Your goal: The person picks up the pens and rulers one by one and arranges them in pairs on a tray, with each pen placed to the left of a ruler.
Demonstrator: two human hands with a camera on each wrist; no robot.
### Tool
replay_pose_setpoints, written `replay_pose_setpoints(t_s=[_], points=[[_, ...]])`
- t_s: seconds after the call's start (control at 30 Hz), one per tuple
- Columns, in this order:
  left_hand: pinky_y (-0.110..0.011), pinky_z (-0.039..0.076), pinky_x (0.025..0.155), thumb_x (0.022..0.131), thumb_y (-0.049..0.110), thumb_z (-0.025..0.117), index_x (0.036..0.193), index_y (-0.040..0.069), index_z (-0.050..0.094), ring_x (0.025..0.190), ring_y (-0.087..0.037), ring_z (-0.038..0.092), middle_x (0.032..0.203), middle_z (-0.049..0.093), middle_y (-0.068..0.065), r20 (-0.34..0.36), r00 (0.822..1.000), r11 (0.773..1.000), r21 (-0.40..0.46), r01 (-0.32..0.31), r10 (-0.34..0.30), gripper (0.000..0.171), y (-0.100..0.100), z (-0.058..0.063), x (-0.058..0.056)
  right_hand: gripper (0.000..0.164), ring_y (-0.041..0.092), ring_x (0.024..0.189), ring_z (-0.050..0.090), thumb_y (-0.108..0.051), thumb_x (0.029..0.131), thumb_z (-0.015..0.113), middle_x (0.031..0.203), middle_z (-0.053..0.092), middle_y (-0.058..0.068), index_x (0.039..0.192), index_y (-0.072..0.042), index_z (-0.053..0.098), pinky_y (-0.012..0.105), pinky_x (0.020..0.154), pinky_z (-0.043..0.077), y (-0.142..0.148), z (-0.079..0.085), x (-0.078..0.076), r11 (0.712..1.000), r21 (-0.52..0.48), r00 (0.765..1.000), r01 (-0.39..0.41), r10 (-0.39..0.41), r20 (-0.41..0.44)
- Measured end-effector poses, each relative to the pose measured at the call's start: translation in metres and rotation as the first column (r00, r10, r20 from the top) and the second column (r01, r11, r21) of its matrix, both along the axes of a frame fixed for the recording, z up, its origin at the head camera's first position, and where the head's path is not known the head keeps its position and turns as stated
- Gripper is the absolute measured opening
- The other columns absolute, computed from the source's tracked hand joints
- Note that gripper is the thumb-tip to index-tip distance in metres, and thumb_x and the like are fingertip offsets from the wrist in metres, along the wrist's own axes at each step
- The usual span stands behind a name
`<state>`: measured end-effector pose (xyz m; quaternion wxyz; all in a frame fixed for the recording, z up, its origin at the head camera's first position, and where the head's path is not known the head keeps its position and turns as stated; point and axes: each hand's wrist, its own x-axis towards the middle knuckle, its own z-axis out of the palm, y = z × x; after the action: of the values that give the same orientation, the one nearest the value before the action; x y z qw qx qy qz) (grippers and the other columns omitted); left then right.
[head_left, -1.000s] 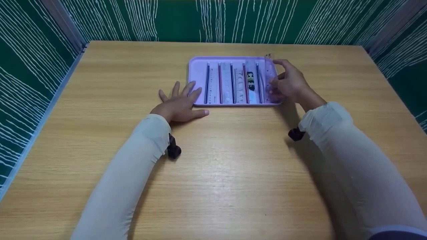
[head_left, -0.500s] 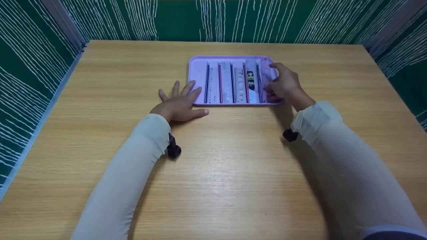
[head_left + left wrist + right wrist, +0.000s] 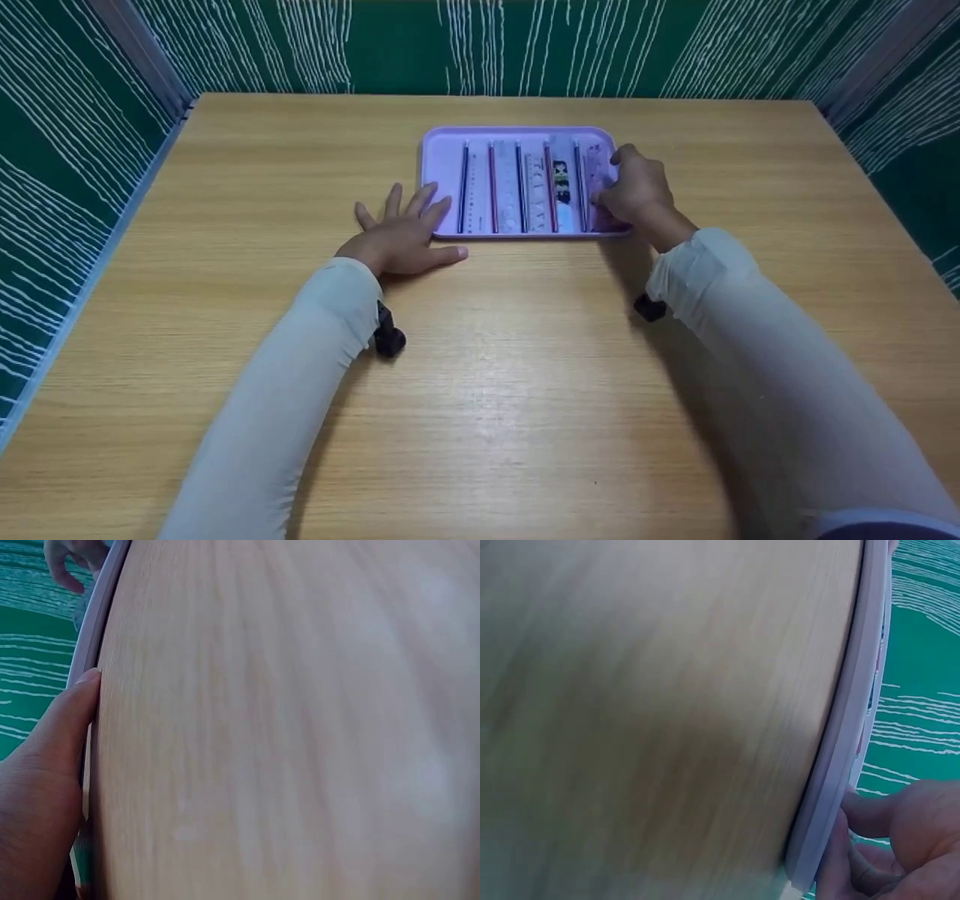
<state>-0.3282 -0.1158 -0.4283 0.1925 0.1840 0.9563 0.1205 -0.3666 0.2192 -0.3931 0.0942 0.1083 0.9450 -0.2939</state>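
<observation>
A lilac tray point(image 3: 441, 161) holds several pencils point(image 3: 492, 187) and clear rulers point(image 3: 510, 187) laid side by side in alternation. One ruler carries a dark cartoon picture. My left hand point(image 3: 401, 236) lies with fingers spread at the tray's left front corner, fingertips over its rim and thumb along the front. At the right end, my right hand point(image 3: 637, 191) pinches a pinkish see-through ruler point(image 3: 594, 169), which lies low in the tray beside the last pencil. Its lower part is hidden by the fingers. In the right wrist view, curled fingers point(image 3: 870, 814) sit right at the tray rim.
The wooden table point(image 3: 480, 390) stretches toward me and to both sides of the tray. Green walls point(image 3: 397, 45) with white streaks stand behind it and along the sides. A small black wrist camera point(image 3: 390, 337) hangs under each sleeve.
My right hand has moved slightly left and lowered the pinkish ruler, whose top end stuck up past the tray's far rim before. My left hand has stayed in place.
</observation>
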Motion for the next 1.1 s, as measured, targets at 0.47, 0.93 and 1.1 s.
replay_pose_setpoints(t_s=[0.47,0.93,1.1], points=[[-0.083,-0.02,0.106,0.085,0.09,0.037,0.164,0.041,0.001,0.155,-0.042,-0.024,0.171,-0.02,0.009,0.0,1.0,1.0,0.006,0.006,-0.006,0.099,-0.001,0.001,0.002,0.053,0.027,0.107,0.062,-0.017,0.102,0.062,0.128,0.062,0.015,0.151,-0.013,0.043,0.033,0.083,0.059,0.017,-0.005,0.005,0.998,0.055,0.991,-0.02,0.027,-0.131],[-0.081,-0.02,0.107,0.084,0.091,0.038,0.163,0.044,0.001,0.155,-0.041,-0.024,0.171,-0.019,0.01,0.022,1.0,1.0,0.002,0.005,-0.005,0.1,0.0,-0.001,-0.008,0.063,0.037,0.139,0.042,-0.046,0.109,0.032,0.159,0.036,0.019,0.163,-0.016,0.018,0.054,0.116,0.042,0.073,0.004,0.001,0.985,0.175,0.966,-0.002,0.047,-0.256],[-0.08,-0.02,0.109,0.083,0.09,0.041,0.163,0.046,0.003,0.156,-0.038,-0.024,0.171,-0.017,0.013,0.056,0.998,1.0,0.021,-0.012,0.01,0.098,-0.006,-0.001,-0.014,0.068,0.044,0.153,0.02,-0.047,0.109,0.027,0.167,0.02,0.024,0.163,-0.008,0.014,0.066,0.12,0.026,0.09,-0.009,-0.009,0.94,0.337,0.955,-0.049,0.142,-0.26]])
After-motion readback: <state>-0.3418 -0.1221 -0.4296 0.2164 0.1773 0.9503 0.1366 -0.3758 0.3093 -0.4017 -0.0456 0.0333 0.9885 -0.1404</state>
